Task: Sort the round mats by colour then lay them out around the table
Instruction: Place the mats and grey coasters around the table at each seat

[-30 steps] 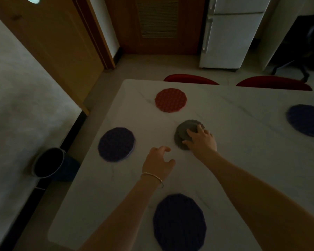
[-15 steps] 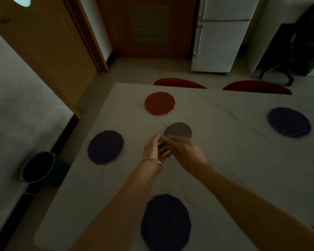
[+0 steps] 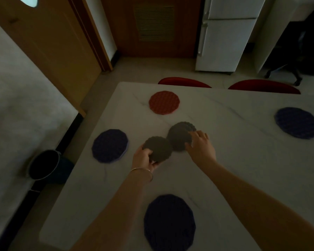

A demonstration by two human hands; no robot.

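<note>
My left hand (image 3: 143,159) grips a small grey round mat (image 3: 159,148) by its near edge, lifted just over the white table (image 3: 234,169). My right hand (image 3: 201,147) pinches a second grey mat (image 3: 179,138), which lies partly over a small grey stack (image 3: 188,126) in the table's middle. A red mat (image 3: 164,102) lies at the far side. Purple mats lie at the left edge (image 3: 110,145), at the near edge (image 3: 169,222) and at the right (image 3: 297,122).
Two red chair backs (image 3: 184,82) (image 3: 263,86) stand against the table's far edge. A dark bin (image 3: 43,164) sits on the floor to the left. A white fridge (image 3: 223,37) and wooden doors (image 3: 155,26) are beyond.
Both hands met at the grey stack. My left hand now holds one grey mat drawn off to the left, and my right hand has taken hold of another one on the stack.
</note>
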